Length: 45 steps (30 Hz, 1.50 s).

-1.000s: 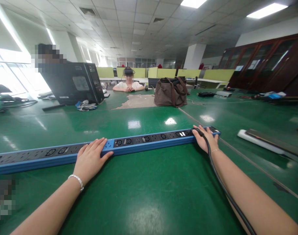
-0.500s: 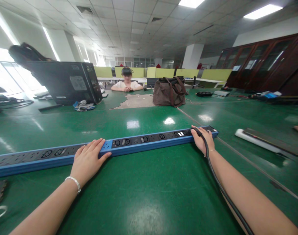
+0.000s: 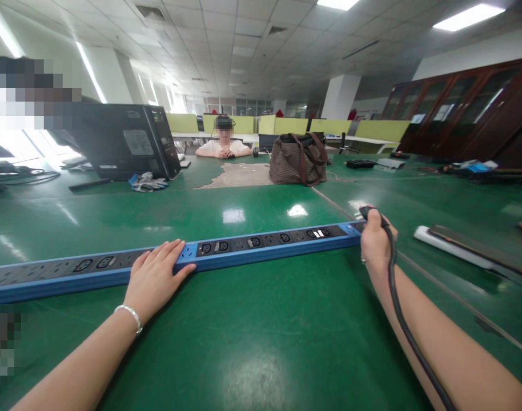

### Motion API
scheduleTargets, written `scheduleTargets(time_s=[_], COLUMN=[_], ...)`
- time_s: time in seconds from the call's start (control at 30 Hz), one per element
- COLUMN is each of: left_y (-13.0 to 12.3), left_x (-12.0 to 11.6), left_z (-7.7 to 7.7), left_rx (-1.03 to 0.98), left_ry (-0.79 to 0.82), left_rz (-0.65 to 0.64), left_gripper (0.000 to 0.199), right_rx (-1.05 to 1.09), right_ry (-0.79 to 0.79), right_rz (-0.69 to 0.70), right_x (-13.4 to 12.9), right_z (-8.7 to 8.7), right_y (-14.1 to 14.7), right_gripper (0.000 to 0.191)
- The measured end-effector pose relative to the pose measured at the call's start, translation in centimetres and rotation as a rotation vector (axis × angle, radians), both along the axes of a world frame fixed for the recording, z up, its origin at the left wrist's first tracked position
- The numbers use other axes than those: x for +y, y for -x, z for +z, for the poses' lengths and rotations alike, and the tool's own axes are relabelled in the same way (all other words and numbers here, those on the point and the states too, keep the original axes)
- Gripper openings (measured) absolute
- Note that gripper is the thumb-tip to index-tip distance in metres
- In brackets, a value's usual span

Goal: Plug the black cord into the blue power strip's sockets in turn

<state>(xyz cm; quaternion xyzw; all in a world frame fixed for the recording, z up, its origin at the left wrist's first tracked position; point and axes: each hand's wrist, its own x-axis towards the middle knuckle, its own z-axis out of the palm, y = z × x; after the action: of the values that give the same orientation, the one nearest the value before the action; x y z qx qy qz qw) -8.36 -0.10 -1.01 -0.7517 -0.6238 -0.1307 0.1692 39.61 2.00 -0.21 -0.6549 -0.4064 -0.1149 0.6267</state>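
A long blue power strip (image 3: 261,251) with black sockets lies across the green table. My left hand (image 3: 158,274) rests on it left of the middle, fingers spread over its top and thumb along its near side. At the strip's right end, my right hand (image 3: 376,234) is closed around a black plug (image 3: 365,212) whose thick black cable (image 3: 393,285) runs down along my forearm. The plug is raised above the strip, apart from the sockets.
Beyond the strip are a black computer case (image 3: 128,142), gloves (image 3: 147,182) and a brown bag (image 3: 297,160). A white bar with a dark phone-like object (image 3: 470,245) lies right. A person (image 3: 224,140) sits opposite.
My right hand has lifted off the strip's sockets with the black plug and moved right and slightly up. My left hand has stayed on the strip.
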Motion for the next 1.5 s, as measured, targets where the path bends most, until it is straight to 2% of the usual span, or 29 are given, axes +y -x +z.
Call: scheduleTargets(time_s=[0.03,0.17,0.27,0.37,0.47,0.63,0.9,1.23,1.5], left_y=[0.0,0.0,-0.1,-0.1,-0.1,-0.2,-0.3,-0.2,-0.3], left_x=[0.0,0.0,0.0,-0.1,-0.1,-0.1,-0.2,-0.2,-0.3], left_z=[0.0,0.0,0.0,0.1,0.1,0.1,0.2,0.3,0.4], left_rx=[-0.002,-0.013,-0.013,-0.01,-0.012,-0.007,-0.004,-0.003,-0.014], left_ry=[0.001,-0.001,0.0,0.0,-0.005,-0.002,0.006,0.019,0.037], left_rz=[0.001,0.008,0.004,-0.002,-0.006,0.003,0.01,0.005,0.023], left_gripper=[0.063,0.063,0.063,0.062,0.061,0.061,0.06,0.061,0.059], right_rx=[0.012,-0.066,-0.147,-0.207,-0.197,-0.234,-0.461,-0.415,-0.354], right_ry=[0.003,0.213,0.299,0.417,0.475,0.484,0.487,0.507,0.471], right_rz=[0.017,0.381,0.48,0.441,0.372,0.326,0.16,0.175,0.103], right_x=[-0.2,-0.7,-0.6,-0.3,-0.1,0.2,-0.8,-1.1,-1.1], right_z=[0.2,0.6,0.7,0.9,0.9,0.3,-1.0,-1.5,-2.0], right_y=[0.6,5.1,8.5,10.2,10.4,10.4,11.6,11.4,12.2], right_gripper=[0.052,0.044,0.04,0.033,0.032,0.034,0.042,0.042,0.046])
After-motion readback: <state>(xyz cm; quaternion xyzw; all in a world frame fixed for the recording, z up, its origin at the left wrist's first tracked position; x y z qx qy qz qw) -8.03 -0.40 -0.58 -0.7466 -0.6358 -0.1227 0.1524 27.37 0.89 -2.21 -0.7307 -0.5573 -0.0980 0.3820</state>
